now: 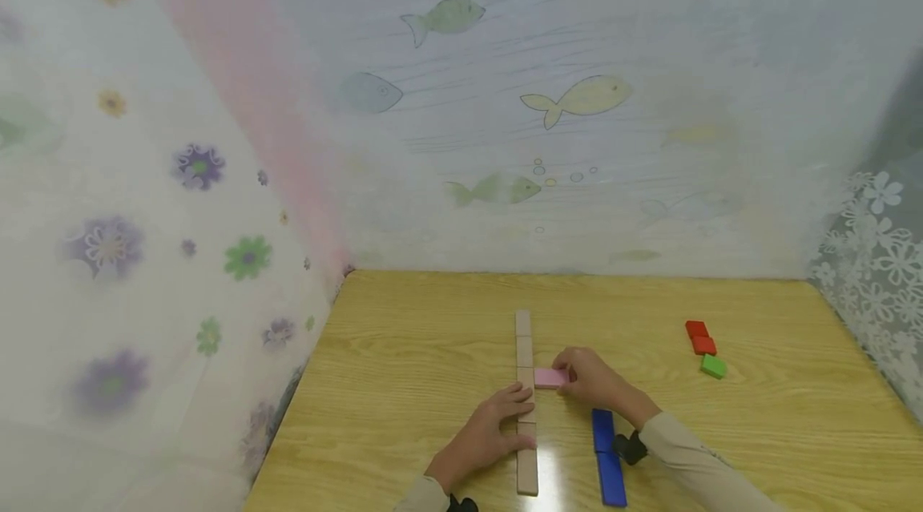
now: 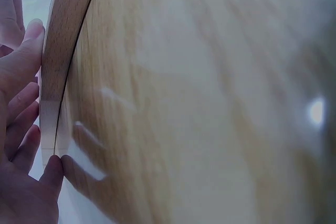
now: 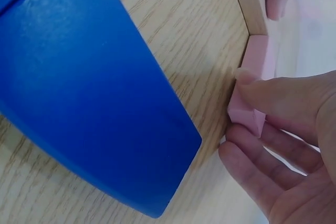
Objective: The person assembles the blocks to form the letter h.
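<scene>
Pinching small pink rectangular block (image 1: 550,378) between thumb and fingers: right hand (image 1: 593,380) | block's end touching straight row of pale wooden blocks (image 1: 527,470) | left hand (image 1: 486,433) resting on row, fingers loosely spread | two blue rectangular blocks (image 1: 611,480) right of row

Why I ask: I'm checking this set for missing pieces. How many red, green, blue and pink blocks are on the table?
Red blocks: 2
Green block: 1
Blue blocks: 2
Pink block: 1
Total: 6
</scene>
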The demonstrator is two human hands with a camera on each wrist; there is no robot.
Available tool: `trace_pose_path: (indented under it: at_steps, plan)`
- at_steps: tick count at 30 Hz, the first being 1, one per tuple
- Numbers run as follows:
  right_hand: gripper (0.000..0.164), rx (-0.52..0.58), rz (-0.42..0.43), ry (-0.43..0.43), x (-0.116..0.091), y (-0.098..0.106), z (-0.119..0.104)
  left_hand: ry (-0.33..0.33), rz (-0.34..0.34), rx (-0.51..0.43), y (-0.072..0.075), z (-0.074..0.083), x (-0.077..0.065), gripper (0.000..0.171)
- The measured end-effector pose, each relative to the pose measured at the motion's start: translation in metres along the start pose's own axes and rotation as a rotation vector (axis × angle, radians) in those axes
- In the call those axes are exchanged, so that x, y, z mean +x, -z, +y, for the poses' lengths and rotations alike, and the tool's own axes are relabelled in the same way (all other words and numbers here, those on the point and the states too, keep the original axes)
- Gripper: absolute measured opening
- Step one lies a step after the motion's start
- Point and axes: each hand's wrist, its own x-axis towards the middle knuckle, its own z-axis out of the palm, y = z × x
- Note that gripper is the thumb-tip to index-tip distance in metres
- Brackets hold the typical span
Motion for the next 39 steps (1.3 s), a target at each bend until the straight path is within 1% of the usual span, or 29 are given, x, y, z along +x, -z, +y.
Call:
trace_pose_path:
  at_steps: [7, 14, 19, 26, 29, 34, 39]
  plan:
    - [0.024, 0.005, -0.028, 0.000, 0.000, 0.003, -0.001, -0.010, 0.001, -0.005, 0.000, 0.001, 0.001, 0.061]
    - [0.022, -0.010, -0.057, -0.003, 0.000, 0.008, -0.004, 0.014, -0.008, -0.020, 0.002, 0.002, 0.001, 0.059]
    - [0.020, -0.054, -0.085, 0.005, 0.001, 0.014, -0.004, 0.027, -0.018, -0.040, 0.003, 0.003, 0.002, 0.060]
    - [0.023, -0.064, -0.092, -0.002, 0.003, 0.030, -0.002, 0.052, -0.025, -0.058, 0.004, 0.004, 0.001, 0.060]
    - [0.023, -0.072, -0.086, 0.008, 0.002, 0.037, -0.001, 0.042, -0.024, -0.057, 0.004, 0.005, 0.000, 0.060]
    - [0.024, -0.068, -0.081, -0.008, -0.002, 0.050, 0.001, 0.033, -0.015, -0.064, 0.002, 0.005, -0.001, 0.060]
    - [0.024, -0.084, -0.046, -0.016, -0.008, 0.065, 0.002, 0.029, -0.002, -0.055, 0.000, 0.003, -0.001, 0.060]
